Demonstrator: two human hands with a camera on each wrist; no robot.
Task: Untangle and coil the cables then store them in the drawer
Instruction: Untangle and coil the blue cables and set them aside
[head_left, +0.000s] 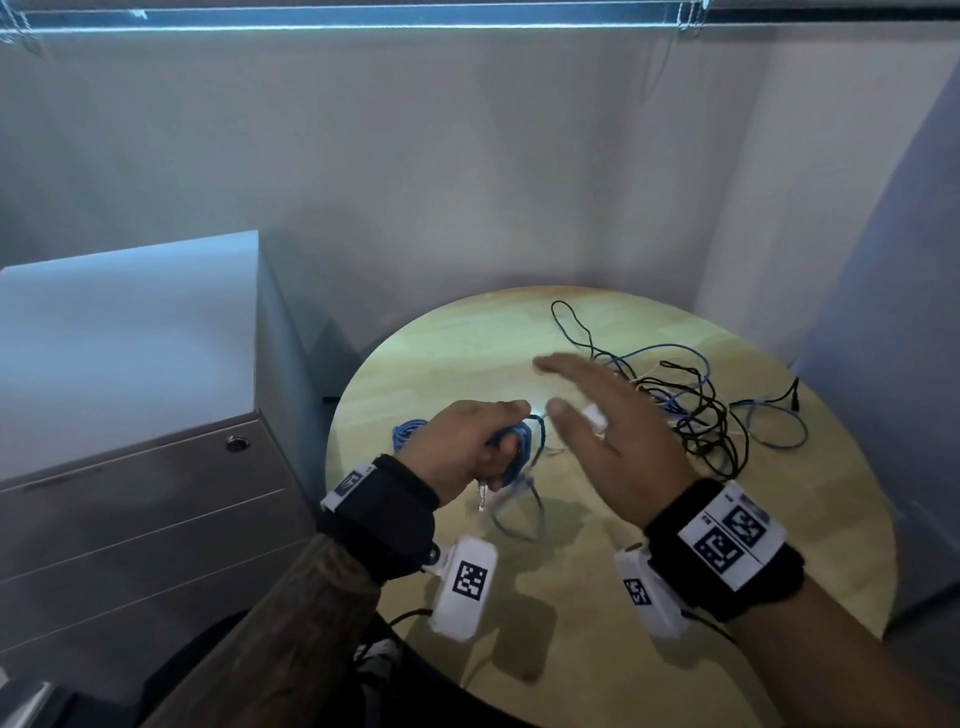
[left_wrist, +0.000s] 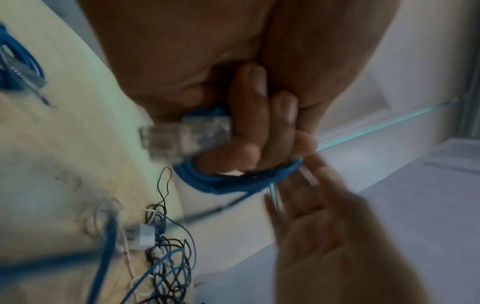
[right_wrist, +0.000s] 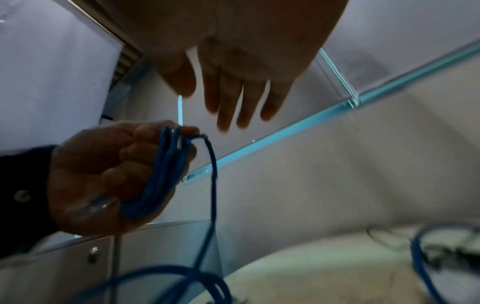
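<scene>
My left hand (head_left: 467, 447) grips a bundle of coiled blue network cable (head_left: 514, 452) above the round wooden table (head_left: 597, 571); its clear plug (left_wrist: 185, 134) sticks out past my curled fingers (left_wrist: 249, 115). A loose length of the same blue cable (right_wrist: 211, 185) hangs from the coil (right_wrist: 158, 176) down to the table. My right hand (head_left: 597, 421) hovers beside the left hand (right_wrist: 103, 174), fingers (right_wrist: 228, 107) straight and holding nothing. A tangle of black, blue and white cables (head_left: 691, 410) lies on the table behind my right hand (left_wrist: 324, 226).
A grey drawer cabinet (head_left: 145, 499) with a round lock (head_left: 238, 443) stands left of the table, its drawers closed. A second small blue coil (head_left: 408, 431) lies on the table behind my left hand. Grey walls close in behind and to the right.
</scene>
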